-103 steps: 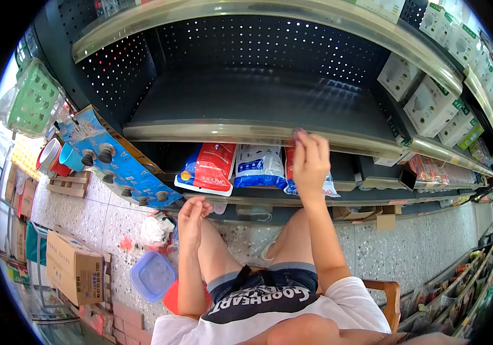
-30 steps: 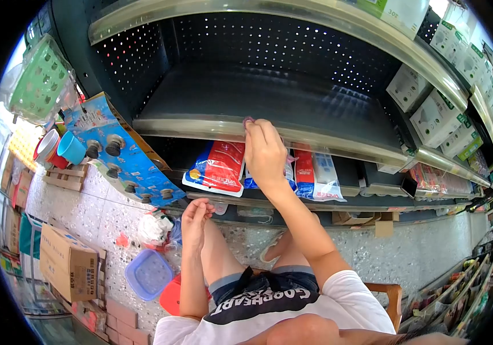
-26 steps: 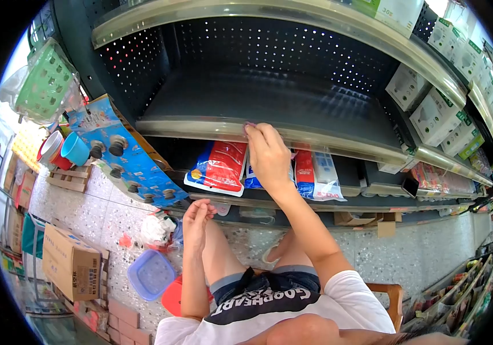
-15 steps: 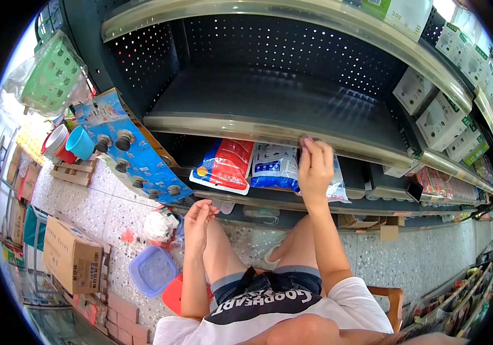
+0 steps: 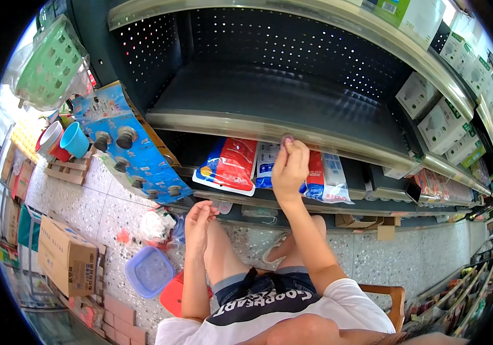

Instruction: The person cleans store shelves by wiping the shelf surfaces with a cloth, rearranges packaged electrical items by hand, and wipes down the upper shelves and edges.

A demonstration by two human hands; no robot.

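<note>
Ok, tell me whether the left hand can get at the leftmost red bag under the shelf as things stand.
Probably yes: the left hand is close to the red bag, whose near end lies uncovered; the shelf above seems to hide only its far end.

Cardboard box and purple tub sitting down-left of the right fingers, white boxes off rightward.

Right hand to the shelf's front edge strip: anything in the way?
Nothing visible. The right hand is up at the edge strip, pinching a small purplish item; whether that touches the strip is hard to tell. The bagged packets lie below the strip, not between.
</note>
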